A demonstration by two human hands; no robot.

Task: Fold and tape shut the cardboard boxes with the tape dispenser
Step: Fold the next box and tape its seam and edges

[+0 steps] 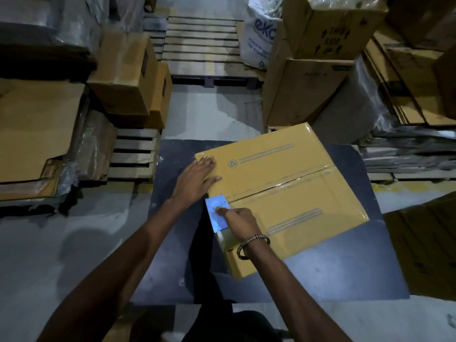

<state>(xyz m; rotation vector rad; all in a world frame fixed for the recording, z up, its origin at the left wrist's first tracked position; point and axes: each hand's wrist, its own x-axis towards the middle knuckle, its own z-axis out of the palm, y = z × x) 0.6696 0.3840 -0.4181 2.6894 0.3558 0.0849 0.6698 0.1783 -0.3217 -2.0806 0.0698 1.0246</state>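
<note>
A: Where does the flat yellow-brown cardboard box sit?

B: On the dark blue-grey desk, turned at an angle. Its top flaps are folded down and meet in a centre seam, with glossy clear tape along that seam.

A: And the left hand?

B: It lies flat on the near-left part of the box top, fingers straight and spread, pressing the flap. That grip is open and holds nothing.

A: The right hand?

B: It wears a metal bangle at the wrist. Its grip is closed round the light blue plastic tape dispenser, thumb on the blue face. The dispenser sits at the box's near-left edge, right at the end of the seam.

A: What surrounds the desk?

B: Wooden slatted pallets, stacked brown cartons, a white printed sack and flattened cardboard sheets on the left.
</note>
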